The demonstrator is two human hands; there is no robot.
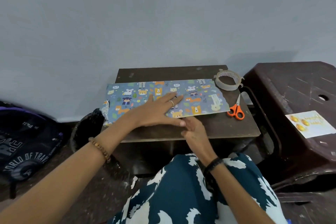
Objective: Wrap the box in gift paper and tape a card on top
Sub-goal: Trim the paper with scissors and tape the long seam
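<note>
One sheet of gift paper [190, 96], blue with animal print, lies flat across the surface [227, 129], its left end overhanging the left edge; whether the box sits under it cannot be told. One left hand [160, 111], fingers straight and spread, presses flat on the paper's middle and hides part of the print. One right hand [195, 131] sits at the paper's near edge, fingers loosely bent; whether it pinches the paper is hidden by the left thumb. One tape roll [228, 80] at the far right corner. One pair of orange-handled scissors [236, 110] by the right edge. One card [309, 123], print blurred, on the stool [291, 87] beside the surface. One dark bag [23, 143], cut off at left.
</note>
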